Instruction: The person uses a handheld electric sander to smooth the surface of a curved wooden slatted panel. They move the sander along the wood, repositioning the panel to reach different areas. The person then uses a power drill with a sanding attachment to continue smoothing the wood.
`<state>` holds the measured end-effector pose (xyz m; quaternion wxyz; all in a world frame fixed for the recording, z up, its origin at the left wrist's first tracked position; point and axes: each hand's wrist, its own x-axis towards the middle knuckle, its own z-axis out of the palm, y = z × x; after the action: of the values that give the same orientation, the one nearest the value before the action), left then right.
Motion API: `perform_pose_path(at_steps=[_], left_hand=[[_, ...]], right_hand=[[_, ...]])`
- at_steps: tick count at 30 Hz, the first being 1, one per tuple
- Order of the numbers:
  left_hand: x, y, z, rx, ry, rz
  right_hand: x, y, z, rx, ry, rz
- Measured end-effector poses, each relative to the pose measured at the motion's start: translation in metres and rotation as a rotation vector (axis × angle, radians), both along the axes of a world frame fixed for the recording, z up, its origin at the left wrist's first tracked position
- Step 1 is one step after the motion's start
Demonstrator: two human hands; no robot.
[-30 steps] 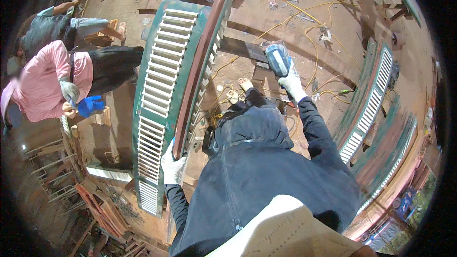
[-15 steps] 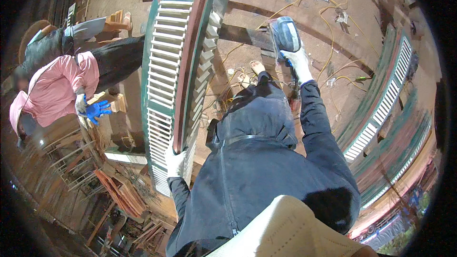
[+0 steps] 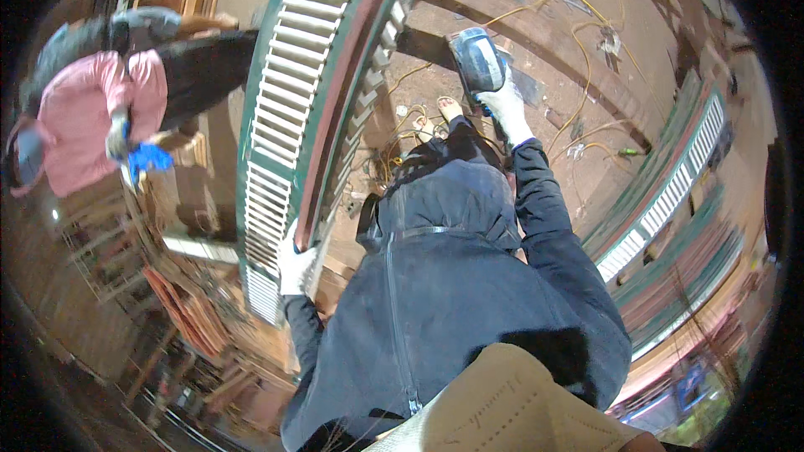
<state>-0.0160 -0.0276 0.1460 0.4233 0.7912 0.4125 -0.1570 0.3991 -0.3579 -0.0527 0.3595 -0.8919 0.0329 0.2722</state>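
My gloved left hand is closed round the near end of a louvered shutter, its thumb by the reddish-brown edge. The shutter has a green frame and white slats, and it stands on edge, stretching away from me. In my gloved right hand is a blue power tool with a rounded housing, held out to the right of the shutter's far part and apart from it. The tool's underside is hidden, and its exact kind is unclear.
At left a person in a pink top wears blue-palmed gloves. More louvered shutters are stacked at right. Yellow cords trail over the floor. Reddish boards and scrap wood lie at lower left.
The power tool and my right hand have shifted slightly left and toward the shutter. The shutter appears a little larger and more tilted as my view moves. The other person's gloved hands have moved together.
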Motion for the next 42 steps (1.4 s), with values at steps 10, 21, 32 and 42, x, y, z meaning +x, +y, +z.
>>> perform_pose_path(at_steps=[10,21,32,42], left_hand=[[-0.020,-0.037,-0.019,0.721,0.071,0.141],[-0.036,-0.054,-0.031,0.975,-0.032,0.246],[-0.132,-0.043,-0.046,1.028,0.085,0.191],[-0.151,-0.040,-0.044,1.040,0.094,0.239]], right_hand=[[0.051,-0.050,0.079,0.190,0.151,0.114],[0.072,0.070,0.316,-0.080,0.172,1.027],[-0.025,0.227,0.346,-0.203,-0.293,2.029],[-0.109,0.238,0.342,-0.218,-0.172,2.060]])
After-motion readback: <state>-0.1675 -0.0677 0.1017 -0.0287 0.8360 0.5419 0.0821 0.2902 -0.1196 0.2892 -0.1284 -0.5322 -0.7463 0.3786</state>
